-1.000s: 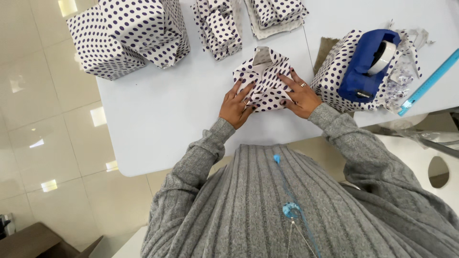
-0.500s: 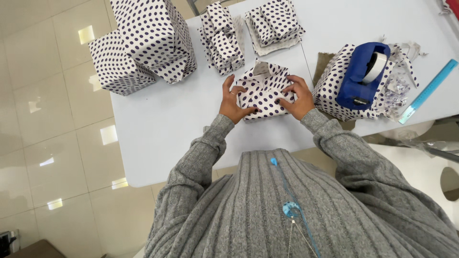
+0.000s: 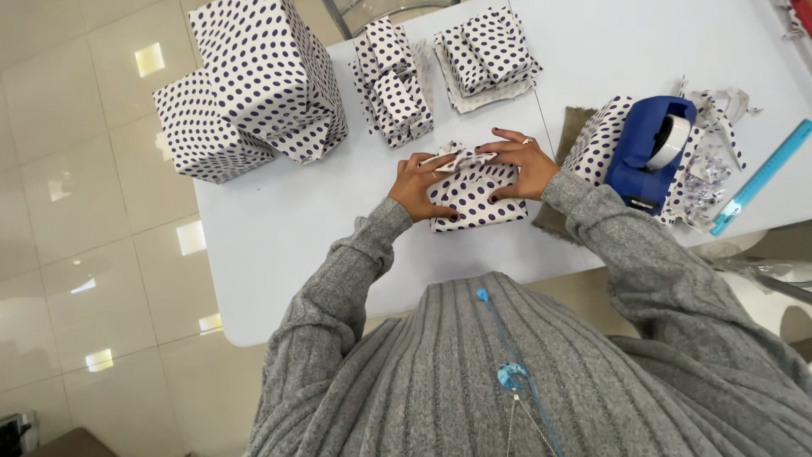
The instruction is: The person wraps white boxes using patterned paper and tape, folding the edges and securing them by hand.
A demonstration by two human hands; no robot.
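— How much room is the person getting on that tabletop (image 3: 279,245)?

— Plenty toward nine o'clock. A wide bare stretch is running from the small dotted parcel (image 3: 474,196) out to the tabletop's left edge, and the near edge is lying just below the parcel, close to the grey sweater. Toward three o'clock it is getting tight: a blue tape dispenser (image 3: 647,152) is sitting on another dotted package (image 3: 596,140), near the right wrist, with a heap of clear scraps (image 3: 706,173) beyond it and a turquoise ruler (image 3: 761,178) lying aslant by the right edge.

— And farther up?

— At twelve o'clock two stacks of small wrapped boxes are standing, one (image 3: 391,83) just beyond the fingertips, the other (image 3: 489,55) farther back. At ten o'clock two big dotted boxes (image 3: 254,89) are crowding the far left corner, one piled partly on the other.

— Where is the parcel lying against the grip?

— Right between the two hands. The left hand (image 3: 416,184) is pressing on the parcel's left end, fingers bent over the top edge. The right hand (image 3: 524,162) is lying spread across the upper right, fingers pinning a folded paper flap (image 3: 461,158) down on top. Neither grip is closing around the parcel; both are open and pressing flat. The parcel is resting on the tabletop, and a brown cloth (image 3: 554,216) is peeking out just beside it at four o'clock.
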